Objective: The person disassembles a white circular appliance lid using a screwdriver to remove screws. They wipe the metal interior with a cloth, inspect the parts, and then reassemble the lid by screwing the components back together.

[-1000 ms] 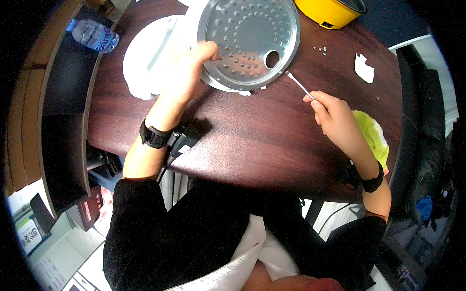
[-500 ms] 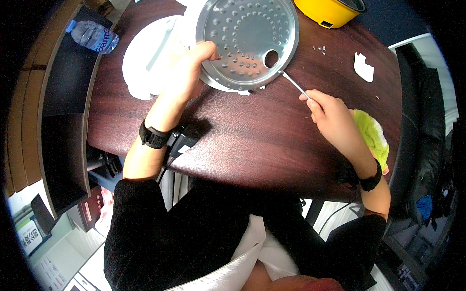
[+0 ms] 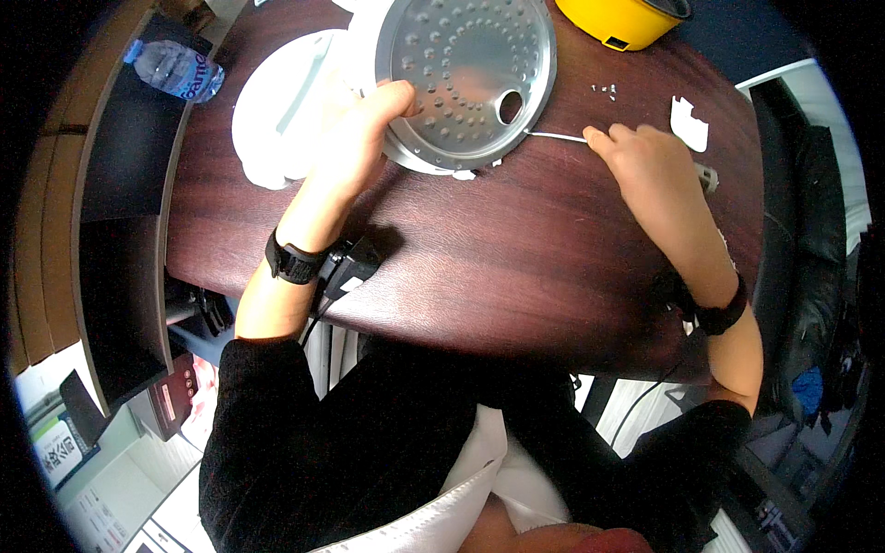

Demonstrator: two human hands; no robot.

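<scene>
A round metal plate (image 3: pixel 466 115) with rows of bumps and an oval hole is tilted up on a white appliance part (image 3: pixel 369 37). My left hand (image 3: pixel 359 129) grips its left side, thumb over the rim. My right hand (image 3: pixel 645 161) is closed on a slim metal screwdriver-like tool (image 3: pixel 558 136), with its tip at the plate's lower right rim, near the hole. Whether the tip is wedged in, I cannot tell. A pale ridged piece (image 3: pixel 707 178) shows beyond my right hand, perhaps the tool's handle end. White bits (image 3: pixel 466 174) lie under the plate.
A white rounded cover (image 3: pixel 277 101) lies at the left. Small fragments (image 3: pixel 606 91) and a broken white piece (image 3: pixel 690 124) sit at the right. A yellow container (image 3: pixel 622 20) stands at the far edge. A water bottle (image 3: pixel 175 71) lies on the dark side shelf.
My right hand has moved up and right, turning the tool nearly level. The plate has tilted slightly left. The green cloth is now hidden around my right forearm. My left hand keeps its grip.
</scene>
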